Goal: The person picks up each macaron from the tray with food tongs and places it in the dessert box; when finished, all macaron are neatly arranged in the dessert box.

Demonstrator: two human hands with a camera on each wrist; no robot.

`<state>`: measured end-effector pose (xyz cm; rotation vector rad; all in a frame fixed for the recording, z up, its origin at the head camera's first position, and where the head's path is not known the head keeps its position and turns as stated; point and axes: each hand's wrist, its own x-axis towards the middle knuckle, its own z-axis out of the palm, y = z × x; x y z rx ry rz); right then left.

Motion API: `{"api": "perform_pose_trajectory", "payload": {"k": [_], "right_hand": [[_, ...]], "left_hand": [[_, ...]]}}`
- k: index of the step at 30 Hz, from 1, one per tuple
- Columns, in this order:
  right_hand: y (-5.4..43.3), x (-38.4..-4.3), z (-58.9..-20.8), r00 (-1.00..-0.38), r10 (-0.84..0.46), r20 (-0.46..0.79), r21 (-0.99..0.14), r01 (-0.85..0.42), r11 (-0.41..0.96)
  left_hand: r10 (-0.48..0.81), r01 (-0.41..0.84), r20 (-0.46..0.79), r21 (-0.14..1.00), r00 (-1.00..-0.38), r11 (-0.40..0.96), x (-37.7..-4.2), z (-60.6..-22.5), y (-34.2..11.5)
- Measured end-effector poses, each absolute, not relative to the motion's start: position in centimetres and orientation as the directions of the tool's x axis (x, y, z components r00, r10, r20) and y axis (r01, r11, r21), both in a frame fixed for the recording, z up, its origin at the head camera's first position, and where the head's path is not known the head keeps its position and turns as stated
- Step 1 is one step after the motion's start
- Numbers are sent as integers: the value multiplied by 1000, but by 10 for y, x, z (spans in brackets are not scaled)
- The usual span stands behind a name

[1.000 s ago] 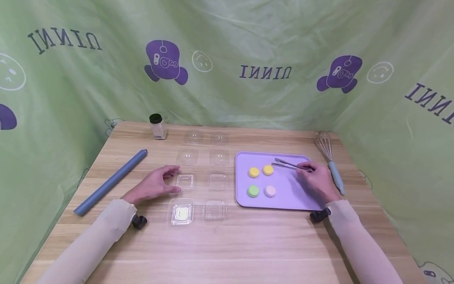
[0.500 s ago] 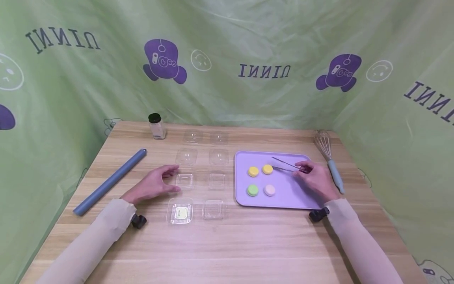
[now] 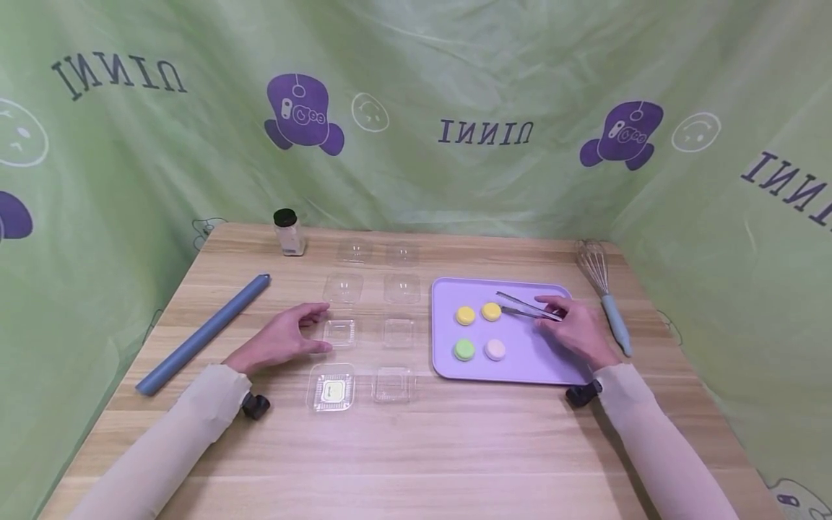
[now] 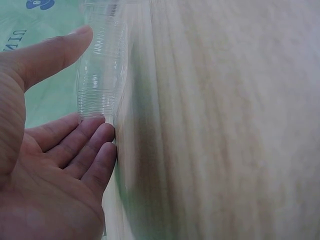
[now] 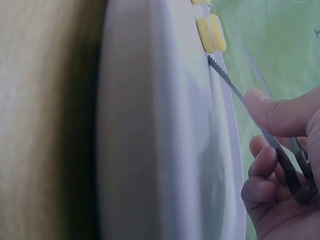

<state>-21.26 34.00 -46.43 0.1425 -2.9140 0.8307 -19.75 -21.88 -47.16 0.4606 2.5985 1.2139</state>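
My right hand (image 3: 575, 328) grips metal tongs (image 3: 526, 307) over the purple tray (image 3: 539, 357). Their two arms stand apart, and in the right wrist view one serrated tip (image 5: 215, 62) is just beside a yellow macaron (image 5: 212, 34). On the tray lie another yellow macaron (image 3: 465, 315), a green macaron (image 3: 464, 349) and a pink macaron (image 3: 495, 350). My left hand (image 3: 279, 338) is beside a clear plastic container (image 3: 340, 333), thumb and fingers spread on either side of its near left edge. In the left wrist view its fingertips are close to the container (image 4: 100, 75); contact is unclear.
More clear containers (image 3: 393, 384) and lids (image 3: 343, 288) stand in two columns left of the tray. A blue rolling pin (image 3: 204, 334) lies at the left, a black-capped jar (image 3: 289, 232) at the back left. A whisk (image 3: 604, 296) lies right of the tray.
The tongs in my right hand have opened wider and turned slightly, with one tip still near the right yellow macaron. My left hand has stayed in place.
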Motion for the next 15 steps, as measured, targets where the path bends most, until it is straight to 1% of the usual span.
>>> {"api": "perform_pose_trajectory", "payload": {"k": [7, 15], "right_hand": [[343, -216, -462, -996, -28, 90, -595, -77, 800], [341, -217, -464, -998, 4, 67, -582, -36, 813]], "left_hand": [[384, 191, -68, 780, -921, 596, -199, -472, -220], [386, 188, -73, 782, -920, 594, -198, -472, -220]]}}
